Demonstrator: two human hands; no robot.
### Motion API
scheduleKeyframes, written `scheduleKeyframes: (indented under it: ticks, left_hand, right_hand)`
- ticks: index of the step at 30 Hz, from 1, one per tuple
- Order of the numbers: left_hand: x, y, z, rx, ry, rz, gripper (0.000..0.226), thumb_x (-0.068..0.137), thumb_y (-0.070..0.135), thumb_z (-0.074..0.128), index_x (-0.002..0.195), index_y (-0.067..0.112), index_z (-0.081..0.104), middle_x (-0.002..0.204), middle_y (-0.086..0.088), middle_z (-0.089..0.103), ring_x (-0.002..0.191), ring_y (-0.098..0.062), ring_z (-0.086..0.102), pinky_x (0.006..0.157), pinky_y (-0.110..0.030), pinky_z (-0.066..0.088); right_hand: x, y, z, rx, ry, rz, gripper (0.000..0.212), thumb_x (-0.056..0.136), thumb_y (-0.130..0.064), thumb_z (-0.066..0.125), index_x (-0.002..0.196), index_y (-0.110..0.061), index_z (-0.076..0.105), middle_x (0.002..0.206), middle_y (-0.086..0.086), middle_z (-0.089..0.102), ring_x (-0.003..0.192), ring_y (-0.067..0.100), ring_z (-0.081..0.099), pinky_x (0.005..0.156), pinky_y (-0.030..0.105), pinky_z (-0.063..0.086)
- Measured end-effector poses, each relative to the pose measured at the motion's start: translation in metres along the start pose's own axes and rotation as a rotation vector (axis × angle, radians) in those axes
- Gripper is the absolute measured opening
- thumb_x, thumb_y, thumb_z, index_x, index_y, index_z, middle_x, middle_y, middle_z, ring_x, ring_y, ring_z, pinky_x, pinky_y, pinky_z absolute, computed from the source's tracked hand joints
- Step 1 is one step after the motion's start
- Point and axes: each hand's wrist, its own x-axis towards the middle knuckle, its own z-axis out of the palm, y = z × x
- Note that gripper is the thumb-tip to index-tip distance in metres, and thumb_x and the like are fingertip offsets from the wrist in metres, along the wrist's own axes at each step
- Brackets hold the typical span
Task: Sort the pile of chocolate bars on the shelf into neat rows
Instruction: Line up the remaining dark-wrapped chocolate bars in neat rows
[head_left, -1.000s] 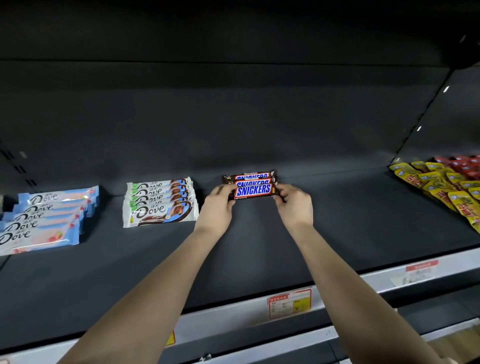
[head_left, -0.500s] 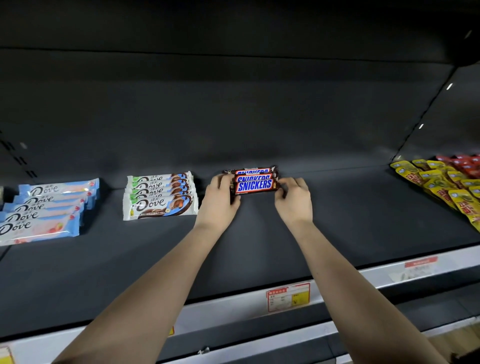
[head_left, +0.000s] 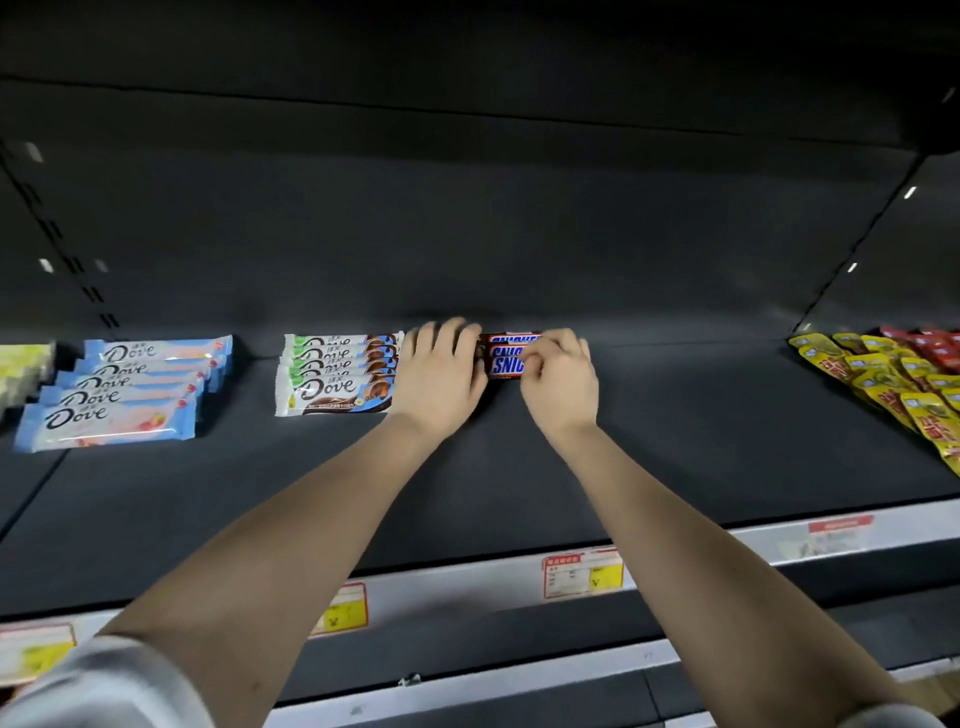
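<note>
Shelf (head_left: 675, 441) decking, dark and wide, fills my view, with a row of blue Dove bars (head_left: 119, 395) at its left, a row of white Dove bars (head_left: 337, 374) nearer the middle and yellow packets (head_left: 893, 384) overlapping at the far right. I see the left hand (head_left: 441, 379), blurred, fingers stretched out against the left end of the Snickers bars (head_left: 506, 356), while the right hand (head_left: 558, 384) has its fingers curled over their right end. These bars lie in a short row at the back middle, between both hands, just beside the white Dove row.

Hands (head_left: 441, 379) closer over Snickers bars (head_left: 505, 358)
</note>
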Motion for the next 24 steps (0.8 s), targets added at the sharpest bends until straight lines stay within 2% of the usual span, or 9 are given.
scheduleKeyframes:
  ticks: [6, 9, 12, 15, 17, 21, 24]
  left_hand:
    - [-0.012, -0.054, -0.027, 0.084, 0.014, -0.071, 0.043, 0.083, 0.034, 0.035, 0.114, 0.013, 0.056, 0.115, -0.007, 0.061, 0.102, -0.03, 0.056, 0.095, -0.043, 0.04]
    - [-0.032, -0.086, -0.045, 0.128, 0.002, -0.135, 0.043, 0.083, 0.034, 0.036, 0.114, 0.013, 0.056, 0.117, -0.006, 0.061, 0.104, -0.03, 0.055, 0.096, -0.043, 0.038]
    - [-0.062, -0.122, -0.065, 0.169, 0.002, -0.226, 0.042, 0.083, 0.035, 0.037, 0.114, 0.013, 0.055, 0.121, -0.007, 0.058, 0.107, -0.031, 0.052, 0.098, -0.043, 0.033]
    - [-0.095, -0.156, -0.089, 0.208, -0.018, -0.36, 0.042, 0.086, 0.036, 0.037, 0.117, 0.013, 0.054, 0.124, -0.008, 0.057, 0.112, -0.032, 0.05, 0.1, -0.045, 0.031]
    - [-0.114, -0.178, -0.106, 0.246, -0.027, -0.429, 0.044, 0.087, 0.037, 0.036, 0.12, 0.013, 0.054, 0.125, -0.007, 0.057, 0.115, -0.033, 0.048, 0.1, -0.046, 0.031]
    - [-0.146, -0.221, -0.135, 0.259, -0.023, -0.497, 0.044, 0.089, 0.032, 0.047, 0.129, 0.013, 0.048, 0.135, -0.008, 0.049, 0.122, -0.032, 0.042, 0.105, -0.043, 0.023]
    - [-0.166, -0.252, -0.154, 0.278, -0.019, -0.525, 0.044, 0.091, 0.035, 0.042, 0.128, 0.013, 0.049, 0.136, -0.008, 0.048, 0.122, -0.033, 0.041, 0.105, -0.044, 0.023]
  right_hand:
    - [-0.002, -0.056, 0.024, 0.05, -0.053, -0.192, 0.019, 0.08, -0.004, 0.051, 0.079, -0.01, 0.069, 0.096, 0.005, 0.059, 0.089, 0.027, 0.053, 0.075, 0.037, 0.047]
    - [-0.01, -0.085, 0.041, 0.09, -0.087, -0.216, 0.021, 0.079, -0.007, 0.049, 0.078, -0.01, 0.069, 0.095, 0.006, 0.06, 0.086, 0.028, 0.054, 0.075, 0.039, 0.048]
    - [-0.022, -0.122, 0.058, 0.161, -0.108, -0.304, 0.023, 0.075, -0.01, 0.046, 0.075, -0.01, 0.069, 0.09, 0.006, 0.062, 0.08, 0.03, 0.057, 0.074, 0.04, 0.05]
    - [-0.032, -0.17, 0.069, 0.206, -0.182, -0.414, 0.027, 0.078, -0.013, 0.041, 0.076, -0.012, 0.068, 0.089, 0.006, 0.063, 0.077, 0.03, 0.06, 0.069, 0.034, 0.048]
    - [-0.04, -0.206, 0.078, 0.252, -0.219, -0.453, 0.029, 0.079, -0.016, 0.039, 0.076, -0.013, 0.068, 0.09, 0.006, 0.064, 0.078, 0.029, 0.061, 0.065, 0.033, 0.047]
    - [-0.071, -0.266, 0.097, 0.292, -0.251, -0.53, 0.027, 0.079, -0.016, 0.041, 0.077, -0.015, 0.068, 0.093, 0.004, 0.065, 0.083, 0.028, 0.062, 0.064, 0.031, 0.046]
    - [-0.091, -0.302, 0.111, 0.294, -0.318, -0.581, 0.026, 0.084, -0.014, 0.043, 0.084, -0.014, 0.068, 0.098, 0.005, 0.063, 0.085, 0.029, 0.061, 0.066, 0.033, 0.046]
